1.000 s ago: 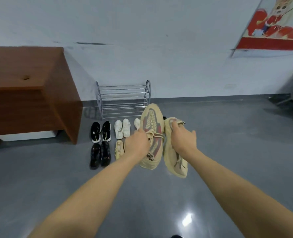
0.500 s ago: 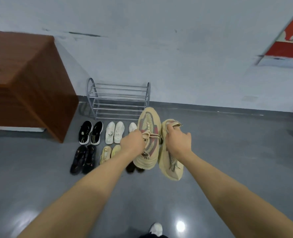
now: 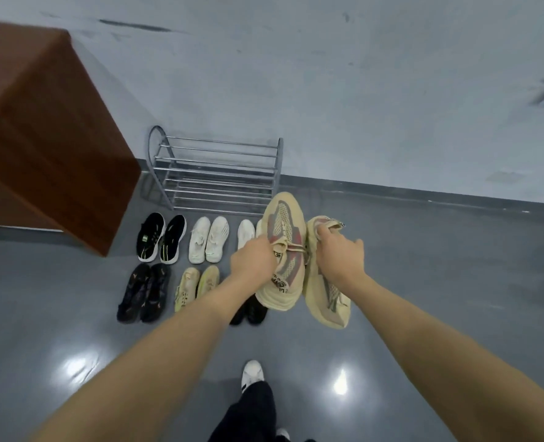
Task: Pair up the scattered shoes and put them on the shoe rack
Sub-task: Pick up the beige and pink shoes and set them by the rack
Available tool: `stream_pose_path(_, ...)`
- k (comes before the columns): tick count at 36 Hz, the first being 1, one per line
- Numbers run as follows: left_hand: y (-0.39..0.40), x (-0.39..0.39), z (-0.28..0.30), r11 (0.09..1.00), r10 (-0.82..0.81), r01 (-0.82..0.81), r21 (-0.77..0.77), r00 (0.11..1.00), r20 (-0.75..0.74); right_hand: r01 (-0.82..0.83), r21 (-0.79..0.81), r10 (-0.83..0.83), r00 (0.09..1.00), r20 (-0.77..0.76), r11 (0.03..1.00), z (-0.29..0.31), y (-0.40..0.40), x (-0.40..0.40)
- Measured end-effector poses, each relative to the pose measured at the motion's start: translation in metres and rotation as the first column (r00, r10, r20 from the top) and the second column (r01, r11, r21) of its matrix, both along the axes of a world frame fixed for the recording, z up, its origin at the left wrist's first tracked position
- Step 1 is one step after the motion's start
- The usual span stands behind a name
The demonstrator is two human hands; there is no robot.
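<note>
a person's left hand (image 3: 254, 260) and right hand (image 3: 339, 250) each grip one tan sneaker (image 3: 284, 250) near the bare shoe rack (image 3: 214, 173), with paired shoes (image 3: 208, 239) still lining the floor (image 3: 423, 282).

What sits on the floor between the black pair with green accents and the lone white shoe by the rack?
A white pair, side by side, toes toward the shoe rack, lies between the black-and-green pair and the single white shoe in the head view.
</note>
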State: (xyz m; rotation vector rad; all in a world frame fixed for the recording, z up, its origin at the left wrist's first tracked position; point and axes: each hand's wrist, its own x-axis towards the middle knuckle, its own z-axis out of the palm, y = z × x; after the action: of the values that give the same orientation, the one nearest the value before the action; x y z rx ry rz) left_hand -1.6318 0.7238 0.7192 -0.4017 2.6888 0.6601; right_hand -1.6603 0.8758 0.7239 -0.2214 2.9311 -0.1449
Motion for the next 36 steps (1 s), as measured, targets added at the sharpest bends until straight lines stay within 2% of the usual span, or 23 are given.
stream_pose_path(8, 0.004, -0.056, -0.041, 0.998, -0.060, 0.060, -0.002, 0.997, 0.058, 0.001, 0.044, -0.005, 0.996, 0.084, 0.999, -0.031, 0.003, -0.054)
stream_pose_path(12, 0.007, -0.078, -0.063, 0.998, -0.069, 0.069, 0.008, 0.994, 0.079, 0.009, 0.013, -0.011, 0.992, 0.129, 1.000, -0.054, 0.014, -0.078)
stream_pose_path(25, 0.054, -0.113, -0.177, 0.999, -0.037, 0.034, 0.022, 0.989, 0.146, -0.043, -0.034, 0.050, 0.973, 0.224, 0.998, -0.163, 0.060, -0.127)
stream_pose_path(29, 0.072, -0.117, -0.243, 0.999, -0.048, 0.052, -0.017, 0.983, 0.178, -0.071, -0.055, 0.083, 0.966, 0.246, 0.996, -0.226, 0.078, -0.131)
stream_pose_path(36, 0.088, -0.118, -0.368, 0.975, -0.179, 0.202, -0.097, 0.963, 0.204, -0.018, -0.077, 0.040, 0.956, 0.291, 0.997, -0.366, 0.095, -0.129)
